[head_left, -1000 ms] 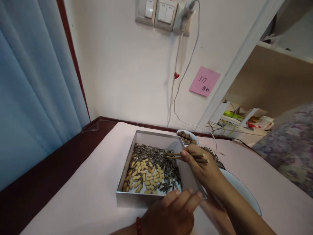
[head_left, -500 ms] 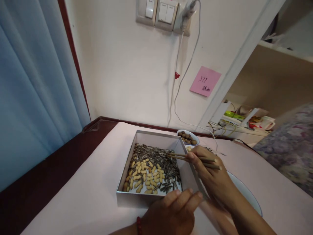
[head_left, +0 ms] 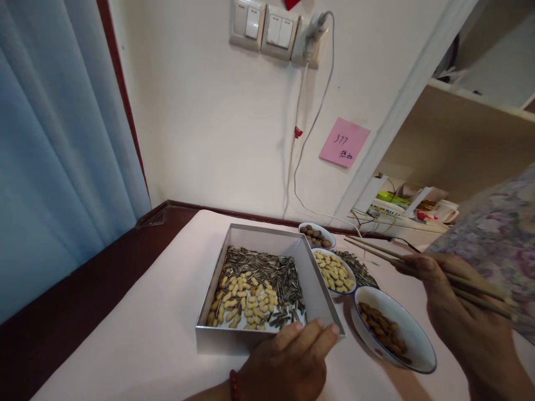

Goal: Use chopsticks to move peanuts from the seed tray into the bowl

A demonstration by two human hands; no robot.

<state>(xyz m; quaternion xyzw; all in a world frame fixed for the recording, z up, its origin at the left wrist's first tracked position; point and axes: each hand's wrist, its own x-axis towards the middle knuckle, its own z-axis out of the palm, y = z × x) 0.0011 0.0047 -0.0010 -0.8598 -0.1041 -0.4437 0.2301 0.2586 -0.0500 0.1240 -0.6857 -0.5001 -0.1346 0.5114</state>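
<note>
My left hand [head_left: 288, 356] grips the near wall of a silver-rimmed box [head_left: 317, 278], its fingers hooked over the rim by the near right corner. Inside lie dark striped sunflower seeds [head_left: 263, 264], mostly toward the back and right, and peanuts in their shells [head_left: 240, 298] toward the front left. A pair of chopsticks [head_left: 393, 259] is held in my right hand [head_left: 455, 317], out to the right of the box. Their tips point left, close together, above the table past a heap of sunflower seeds [head_left: 357, 268]; I see nothing between them.
Right of the box stand a bowl with round brown nuts [head_left: 317, 236], a bowl of peanuts [head_left: 334, 272] and a larger white bowl [head_left: 418, 340] holding brown almond-like nuts. A cable [head_left: 309, 206] runs down the wall onto the table. Patterned cloth [head_left: 497, 223] shows at right.
My right hand has drawn the chopsticks out of the box and away to the right, uncovering the bowls and seed heap. My left hand stays on the box.
</note>
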